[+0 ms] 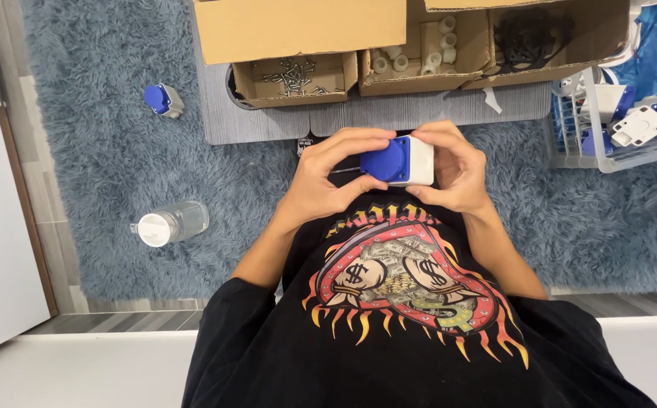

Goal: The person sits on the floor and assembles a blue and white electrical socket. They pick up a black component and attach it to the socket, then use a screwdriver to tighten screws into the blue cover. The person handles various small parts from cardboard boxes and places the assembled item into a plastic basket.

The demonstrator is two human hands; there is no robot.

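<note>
While the blue-and-white plug housing (398, 160) is held above the grey rug (117, 151), just before the cardboard boxes (298, 75), it is clasped by left hand (336, 177) and right hand (453, 170); even pressure is best kept on both halves.

Left hand (334, 172), right hand (457, 168), fingers curled inward, forearms converging
</note>
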